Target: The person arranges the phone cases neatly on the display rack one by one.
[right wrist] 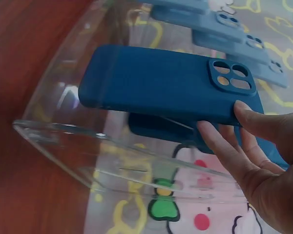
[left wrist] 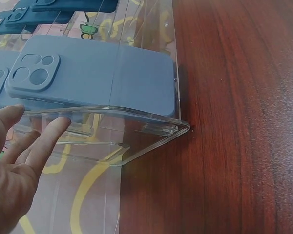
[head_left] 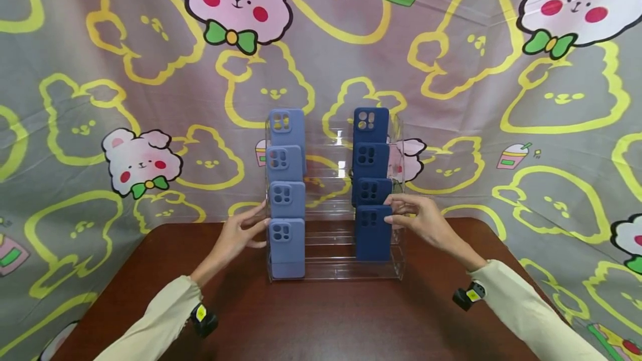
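Note:
A clear stepped display rack [head_left: 336, 279] holds light blue phone cases [head_left: 287, 247] in a left column and dark blue ones in a right column. My right hand [head_left: 418, 217] pinches the lowest dark blue phone case [head_left: 373, 241] by its right edge, near the camera cutout. In the right wrist view, the thumb lies on the rim of that dark blue case [right wrist: 156, 83], with fingers below it. At the rack's left side is my left hand [head_left: 246, 230], its fingers extended beside the clear side panel [left wrist: 151, 117]. Whether they touch the panel I cannot tell.
The rack stands on a dark red-brown wooden table [head_left: 331, 322]. Behind it hangs a grey curtain [head_left: 331, 60] printed with yellow outlines and cartoon animals. More light blue cases [head_left: 287, 199] and dark blue cases [head_left: 371, 155] rise on the tiers behind.

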A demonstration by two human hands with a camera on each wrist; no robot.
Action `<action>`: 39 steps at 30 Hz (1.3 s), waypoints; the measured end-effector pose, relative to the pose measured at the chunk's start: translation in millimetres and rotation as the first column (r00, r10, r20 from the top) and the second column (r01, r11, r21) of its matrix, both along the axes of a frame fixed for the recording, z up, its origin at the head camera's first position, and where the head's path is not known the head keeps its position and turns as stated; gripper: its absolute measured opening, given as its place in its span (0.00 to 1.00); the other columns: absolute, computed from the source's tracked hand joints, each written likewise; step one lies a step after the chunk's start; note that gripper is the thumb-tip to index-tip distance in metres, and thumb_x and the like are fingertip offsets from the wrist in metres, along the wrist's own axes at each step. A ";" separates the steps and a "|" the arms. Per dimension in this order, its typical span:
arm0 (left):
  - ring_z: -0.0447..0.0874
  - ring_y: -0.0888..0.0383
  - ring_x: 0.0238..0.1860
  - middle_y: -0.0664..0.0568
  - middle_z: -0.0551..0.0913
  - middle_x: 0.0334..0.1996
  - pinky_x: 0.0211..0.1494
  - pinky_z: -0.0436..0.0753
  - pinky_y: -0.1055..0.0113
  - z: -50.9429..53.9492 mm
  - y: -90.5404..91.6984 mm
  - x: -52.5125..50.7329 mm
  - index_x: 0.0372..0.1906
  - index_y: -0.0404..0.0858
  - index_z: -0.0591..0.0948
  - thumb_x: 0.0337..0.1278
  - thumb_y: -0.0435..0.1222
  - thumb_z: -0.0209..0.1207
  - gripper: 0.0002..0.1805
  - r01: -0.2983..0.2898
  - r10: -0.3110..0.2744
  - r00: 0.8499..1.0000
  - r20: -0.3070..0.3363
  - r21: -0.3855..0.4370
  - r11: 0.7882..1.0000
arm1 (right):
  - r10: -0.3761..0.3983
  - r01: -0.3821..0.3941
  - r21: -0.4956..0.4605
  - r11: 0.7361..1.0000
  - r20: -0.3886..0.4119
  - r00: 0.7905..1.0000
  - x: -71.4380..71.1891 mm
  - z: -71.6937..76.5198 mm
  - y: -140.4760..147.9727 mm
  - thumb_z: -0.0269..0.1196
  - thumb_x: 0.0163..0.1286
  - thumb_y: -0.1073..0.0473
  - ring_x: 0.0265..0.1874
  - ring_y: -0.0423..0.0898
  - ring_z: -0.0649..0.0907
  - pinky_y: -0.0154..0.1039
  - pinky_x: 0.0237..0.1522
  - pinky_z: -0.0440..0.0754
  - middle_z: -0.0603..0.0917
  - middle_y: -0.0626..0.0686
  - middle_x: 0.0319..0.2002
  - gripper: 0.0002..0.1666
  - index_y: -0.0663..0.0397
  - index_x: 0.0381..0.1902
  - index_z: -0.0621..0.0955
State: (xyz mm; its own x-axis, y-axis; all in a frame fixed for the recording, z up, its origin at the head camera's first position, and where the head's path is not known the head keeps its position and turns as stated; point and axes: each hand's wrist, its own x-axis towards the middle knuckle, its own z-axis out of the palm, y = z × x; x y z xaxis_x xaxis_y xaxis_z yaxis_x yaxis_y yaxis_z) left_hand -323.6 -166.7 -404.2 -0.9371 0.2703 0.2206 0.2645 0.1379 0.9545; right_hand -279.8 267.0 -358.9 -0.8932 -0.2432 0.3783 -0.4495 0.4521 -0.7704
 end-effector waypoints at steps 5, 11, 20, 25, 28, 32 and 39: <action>0.91 0.61 0.46 0.29 0.76 0.68 0.43 0.94 0.51 -2.5 1.0 1.8 0.78 0.35 0.69 0.74 0.33 0.63 0.32 -0.007 0.007 1.000 0.002 0.001 1.000 | -0.012 0.012 0.034 0.999 -0.015 1.000 3.8 -14.5 2.1 0.73 0.67 0.67 0.38 0.47 0.91 0.47 0.38 0.94 0.88 0.64 0.48 0.20 0.60 0.56 0.85; 0.91 0.62 0.47 0.30 0.77 0.67 0.42 0.94 0.52 -2.4 1.3 3.2 0.78 0.36 0.69 0.74 0.34 0.63 0.32 -0.013 0.013 1.000 0.002 0.002 1.000 | -0.041 0.057 0.139 0.989 -0.114 0.993 6.9 -23.7 2.6 0.74 0.66 0.67 0.40 0.49 0.90 0.39 0.36 0.92 0.90 0.56 0.43 0.18 0.56 0.54 0.87; 0.90 0.55 0.52 0.30 0.77 0.67 0.43 0.94 0.52 -4.0 0.5 4.0 0.78 0.37 0.70 0.74 0.34 0.63 0.32 -0.024 0.024 1.000 0.009 0.003 1.000 | -0.047 0.186 0.303 0.935 -0.413 0.910 4.5 -23.0 1.6 0.77 0.59 0.71 0.32 0.42 0.80 0.41 0.31 0.87 0.82 0.46 0.32 0.15 0.57 0.44 0.90; 0.90 0.57 0.51 0.29 0.77 0.67 0.42 0.94 0.52 -3.6 1.7 3.6 0.78 0.36 0.69 0.74 0.34 0.63 0.32 -0.020 0.020 1.000 0.003 -0.003 1.000 | -0.071 0.188 0.309 0.932 -0.355 0.932 3.1 -23.1 2.5 0.78 0.60 0.67 0.33 0.44 0.80 0.39 0.32 0.85 0.80 0.46 0.32 0.16 0.56 0.46 0.89; 0.90 0.60 0.49 0.29 0.78 0.66 0.42 0.94 0.53 -1.7 2.2 3.5 0.78 0.37 0.70 0.74 0.34 0.63 0.32 -0.031 0.031 1.000 0.003 -0.006 1.000 | -0.081 0.183 0.309 0.933 -0.316 0.945 1.5 -20.5 2.3 0.77 0.62 0.65 0.35 0.46 0.79 0.37 0.33 0.84 0.80 0.47 0.33 0.16 0.56 0.48 0.89; 0.90 0.59 0.48 0.29 0.78 0.66 0.42 0.94 0.54 1.8 3.1 4.4 0.78 0.37 0.69 0.74 0.34 0.63 0.32 -0.041 0.041 0.999 -0.013 -0.013 0.999 | -0.077 0.179 0.310 0.934 -0.316 0.946 0.0 -15.8 3.2 0.77 0.63 0.64 0.36 0.44 0.79 0.37 0.35 0.85 0.81 0.48 0.34 0.16 0.57 0.49 0.89; 0.87 0.50 0.57 0.30 0.78 0.67 0.49 0.93 0.51 1.1 5.2 5.6 0.80 0.40 0.68 0.76 0.34 0.61 0.32 -0.056 0.053 0.997 -0.050 -0.067 0.996 | -0.077 0.205 0.269 0.941 -0.419 0.904 -1.7 -16.4 8.1 0.77 0.63 0.64 0.34 0.42 0.79 0.38 0.31 0.84 0.84 0.51 0.35 0.14 0.58 0.47 0.89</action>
